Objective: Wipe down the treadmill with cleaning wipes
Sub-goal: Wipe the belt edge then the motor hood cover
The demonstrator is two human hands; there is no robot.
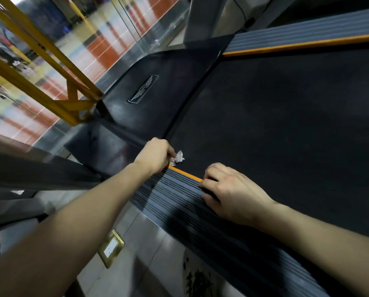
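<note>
The treadmill's black belt (pixel 286 125) fills the right of the view, with a black motor cover (pixel 157 93) ahead of it bearing a winged badge (pixel 142 88). My left hand (pixel 155 155) grips a crumpled white wipe (pixel 177 157) at the belt's front corner, where the near ribbed side rail (pixel 175 189) with its orange edge strip begins. My right hand (pixel 232 194) rests on that rail, fingers curled over its orange edge, holding nothing that I can see.
A second ribbed rail with an orange strip (pixel 307 37) runs along the belt's far side. A grey upright post (pixel 202 18) stands behind the cover. Yellow metal beams (pixel 57 67) cross at the left. A brass floor socket (pixel 111 248) sits in the tiled floor.
</note>
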